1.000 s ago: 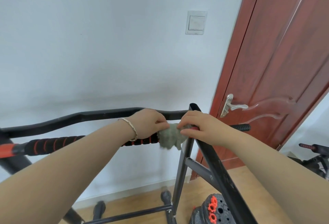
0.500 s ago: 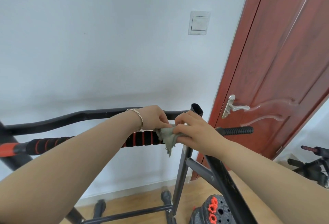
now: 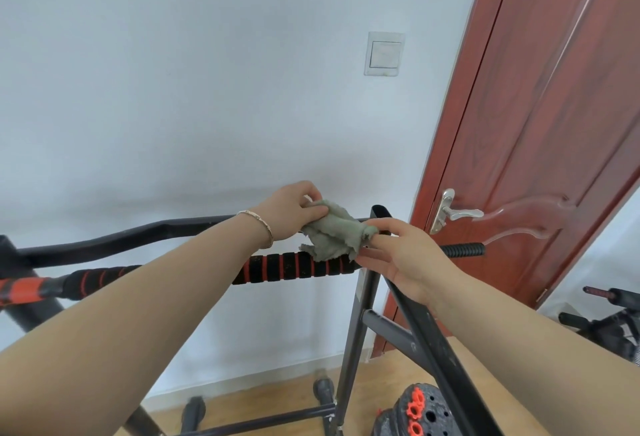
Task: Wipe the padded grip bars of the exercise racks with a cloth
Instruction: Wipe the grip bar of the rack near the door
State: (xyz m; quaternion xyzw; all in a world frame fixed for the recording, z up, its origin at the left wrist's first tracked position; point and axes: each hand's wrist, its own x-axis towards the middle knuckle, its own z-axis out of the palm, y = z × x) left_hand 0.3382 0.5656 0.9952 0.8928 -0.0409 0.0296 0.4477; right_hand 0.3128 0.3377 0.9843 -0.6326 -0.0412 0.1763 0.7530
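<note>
At the centre of the frame, two bare hands are holding a grey-green cloth (image 3: 332, 233) stretched between them. It is hanging just above the black-and-red padded grip bar (image 3: 287, 267). The left hand (image 3: 294, 210) is pinching the cloth's upper left end in curled fingers. The right hand (image 3: 407, 257) is pinching its right corner, with the other fingers spreading loose. They are probably opening out a fresh face for wiping. A black rack upright (image 3: 362, 300) is standing just below the right hand.

The cloth (image 3: 332, 233) is fuzzy fabric, frayed at the edges. Below the cloth, the padded grip bar (image 3: 287, 266) is matt ribbed foam; the rack frame (image 3: 356, 349) is smooth painted metal.
</note>
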